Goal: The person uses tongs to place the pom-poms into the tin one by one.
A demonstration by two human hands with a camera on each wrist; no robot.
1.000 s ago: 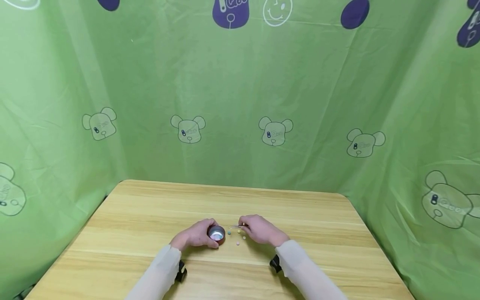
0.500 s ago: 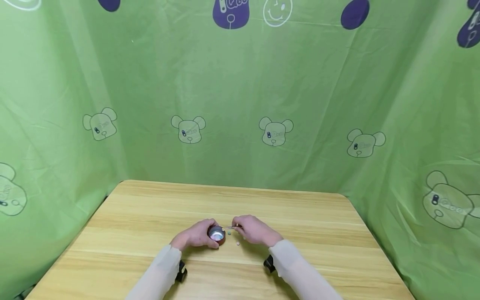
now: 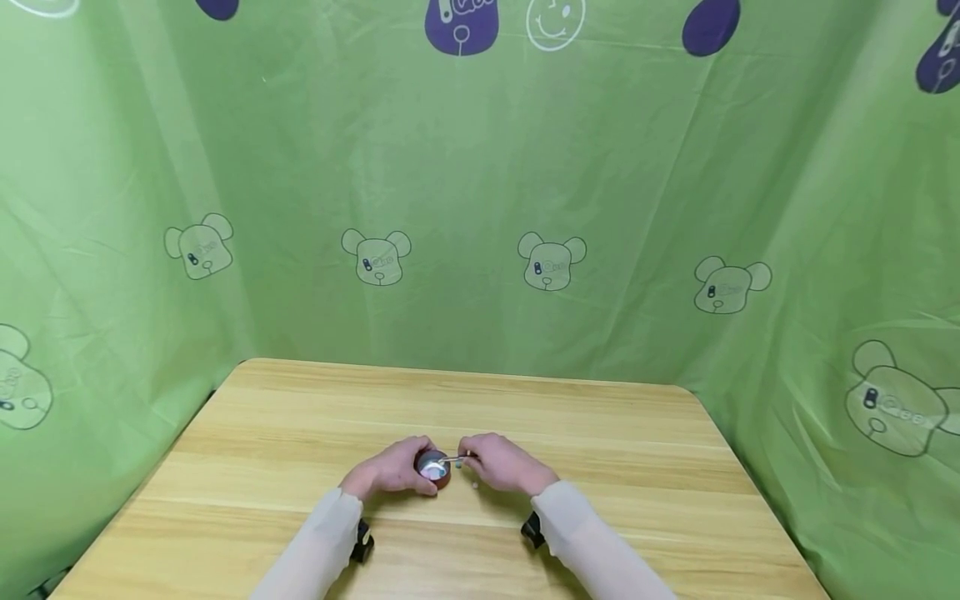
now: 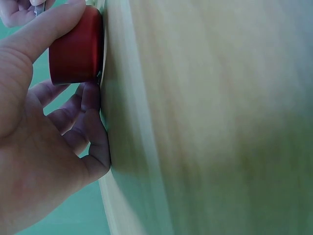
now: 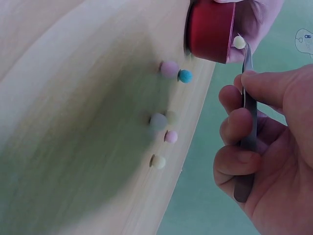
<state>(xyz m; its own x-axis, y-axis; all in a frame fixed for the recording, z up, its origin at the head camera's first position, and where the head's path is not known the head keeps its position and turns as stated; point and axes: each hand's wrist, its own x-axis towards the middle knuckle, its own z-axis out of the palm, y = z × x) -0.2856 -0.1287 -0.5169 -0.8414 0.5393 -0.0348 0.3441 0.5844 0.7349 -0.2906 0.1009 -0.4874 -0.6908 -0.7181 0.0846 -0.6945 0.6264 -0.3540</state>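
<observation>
My left hand (image 3: 396, 468) grips a small red round tin (image 4: 77, 49) on the wooden table, thumb on the near side and fingers round the far side. In the head view pale and bluish bits show inside its silvery opening. Between thumb and fingers, my right hand (image 3: 508, 463) pinches metal tweezers (image 5: 250, 115). At their tips sits a small pale yellow ball (image 5: 239, 42), right at the mouth of the tin in the right wrist view. The tin's inside is hidden from both wrist views.
Several little balls lie on the table beside the tin, among them a blue ball (image 5: 185, 76), a pink ball (image 5: 169, 69), a grey ball (image 5: 158, 122) and a cream ball (image 5: 158, 162). A green printed curtain (image 3: 465, 325) surrounds the wooden table (image 3: 600, 433).
My right hand has moved left with the tweezers, from above the loose balls to the tin's opening. The left hand and the tin have stayed in place.
</observation>
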